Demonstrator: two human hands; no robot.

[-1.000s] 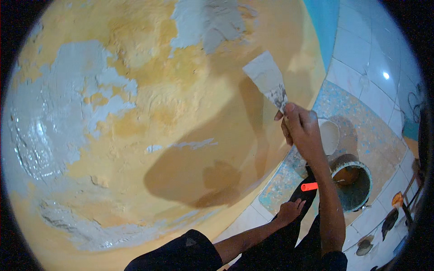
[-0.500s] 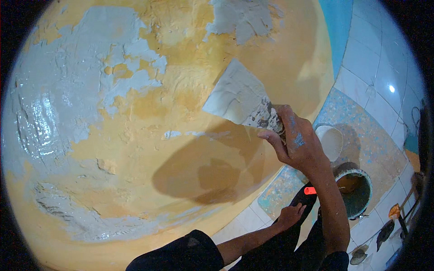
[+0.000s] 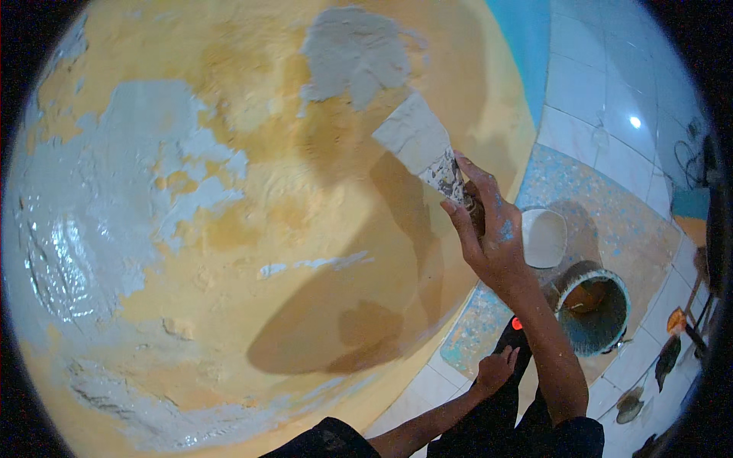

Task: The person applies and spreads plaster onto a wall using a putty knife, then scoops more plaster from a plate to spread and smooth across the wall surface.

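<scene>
Gripping a flat, broad-bladed putty knife [image 3: 420,145] smeared with pale paste, with the closed right hand [image 3: 492,240] at three o'clock of centre. Pointing the blade toward eleven o'clock, over a yellow painted wall [image 3: 259,183], at one o'clock of centre. Resting the left hand [image 3: 495,372] between four and five o'clock, empty, with loosely extended fingers, on a black-clad leg [image 3: 489,420]. Facing, on the wall, a broad, glossy grey patch [image 3: 76,259] of wet-looking paste at nine o'clock, a smaller, matt grey patch [image 3: 355,53] at twelve, and a thin, pale streak [image 3: 317,263] near the middle, toward eight. Casting a large brown shadow [image 3: 305,336] toward six and seven o'clock. Seen beside the right forearm: at three o'clock, a white, rounded container [image 3: 544,238]; at four, a round, pale-rimmed bucket [image 3: 611,320], both over a tan, blue-spattered floor covering [image 3: 645,237].
</scene>
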